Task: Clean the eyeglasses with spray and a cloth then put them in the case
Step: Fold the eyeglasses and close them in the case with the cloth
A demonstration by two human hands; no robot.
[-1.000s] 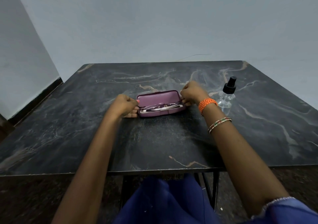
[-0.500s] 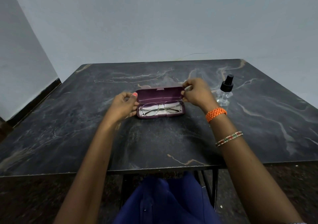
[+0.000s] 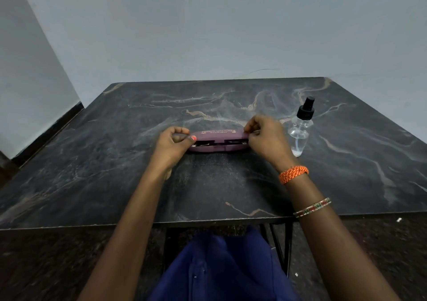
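Observation:
A purple eyeglass case (image 3: pixel 218 135) lies in the middle of the dark marble table (image 3: pixel 115 162), its lid lowered to a narrow gap. Through that gap only dark slivers of the eyeglasses (image 3: pixel 205 142) inside show. My left hand (image 3: pixel 172 143) grips the left end of the case, thumb on the lid edge. My right hand (image 3: pixel 265 138) pinches the lid at the right end. A clear spray bottle (image 3: pixel 300 130) with a black nozzle stands just right of my right hand. No cloth is visible.
The table's near edge (image 3: pixel 208 222) runs across the lower frame, with my blue-clothed lap below it. Grey walls rise behind the table and to the left.
The lid stood open with the eyeglasses fully visible inside. Both hands have brought it down, so it is now almost shut. The spray bottle has not moved.

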